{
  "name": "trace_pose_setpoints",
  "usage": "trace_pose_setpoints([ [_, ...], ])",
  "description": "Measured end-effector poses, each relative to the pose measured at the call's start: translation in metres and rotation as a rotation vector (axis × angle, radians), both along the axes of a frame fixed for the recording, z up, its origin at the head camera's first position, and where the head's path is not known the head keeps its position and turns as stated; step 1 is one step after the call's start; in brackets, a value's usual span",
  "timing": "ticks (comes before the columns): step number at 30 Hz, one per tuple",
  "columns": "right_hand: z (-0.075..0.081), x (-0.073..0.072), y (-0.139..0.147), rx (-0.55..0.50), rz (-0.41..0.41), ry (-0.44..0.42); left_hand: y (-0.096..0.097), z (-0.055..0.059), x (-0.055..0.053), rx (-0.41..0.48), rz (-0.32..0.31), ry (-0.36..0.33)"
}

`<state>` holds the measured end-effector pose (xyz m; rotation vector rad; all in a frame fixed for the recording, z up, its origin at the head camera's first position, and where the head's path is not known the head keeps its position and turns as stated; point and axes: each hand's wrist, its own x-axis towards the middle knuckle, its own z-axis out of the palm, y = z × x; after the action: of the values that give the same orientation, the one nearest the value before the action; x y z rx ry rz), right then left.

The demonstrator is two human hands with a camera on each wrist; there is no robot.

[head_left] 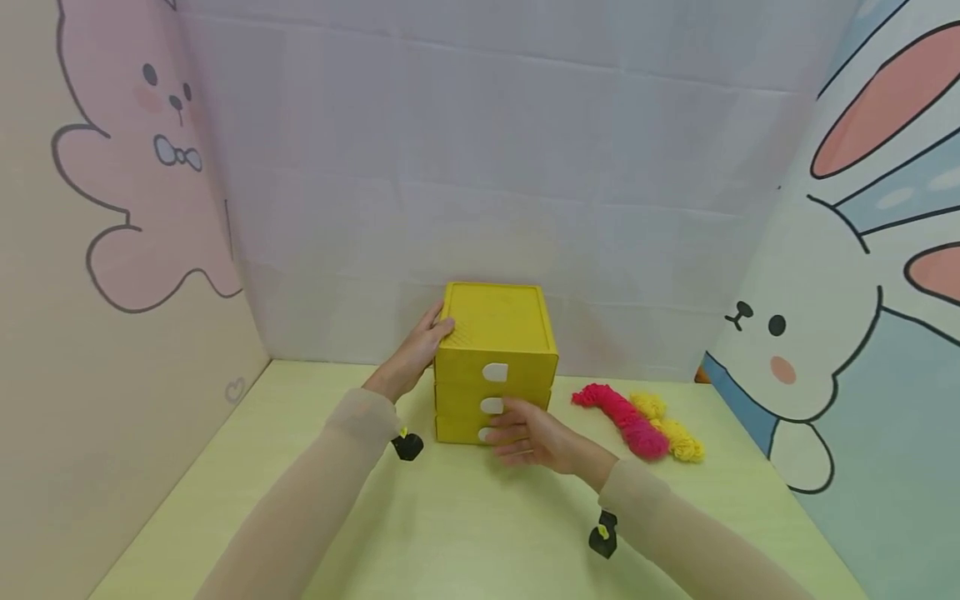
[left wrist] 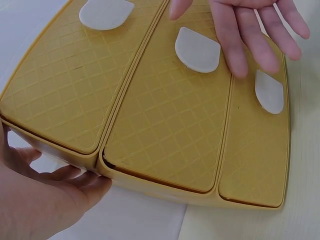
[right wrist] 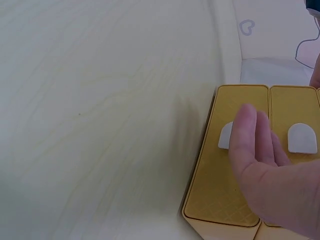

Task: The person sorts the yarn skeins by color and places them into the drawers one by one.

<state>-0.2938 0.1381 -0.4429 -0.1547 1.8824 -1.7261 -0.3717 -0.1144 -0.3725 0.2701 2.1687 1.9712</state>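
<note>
A yellow three-drawer box [head_left: 495,321] with white rounded tabs stands upright against the back wall. All of its drawers look closed in the left wrist view. My left hand [head_left: 416,354] rests on the box's left side, its thumb over the top edge and its fingers along the side wall. In front of the lower drawers is my right hand [head_left: 536,437], fingers extended and holding nothing. Its fingertips are close to the middle tab [left wrist: 197,50] and bottom tab [left wrist: 270,92]. In the right wrist view, the right hand partly covers the bottom tab.
Right of the box, a pink yarn skein [head_left: 622,419] lies on the pale table [head_left: 450,533], beside a yellow yarn skein [head_left: 678,439]. A white cloth wall [head_left: 495,150] rises behind. Side panels with cartoon animals bound the table left and right.
</note>
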Motion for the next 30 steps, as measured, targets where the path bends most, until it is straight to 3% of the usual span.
trace_pose_setpoints([
  [15, -0.008, -0.008, -0.008, -0.095, -0.046, -0.083, 0.001, 0.001, 0.000, 0.005, -0.005, 0.005],
  [30, -0.018, -0.011, -0.013, -0.185, -0.065, -0.088, 0.001, 0.001, 0.000, 0.003, -0.008, 0.011],
])
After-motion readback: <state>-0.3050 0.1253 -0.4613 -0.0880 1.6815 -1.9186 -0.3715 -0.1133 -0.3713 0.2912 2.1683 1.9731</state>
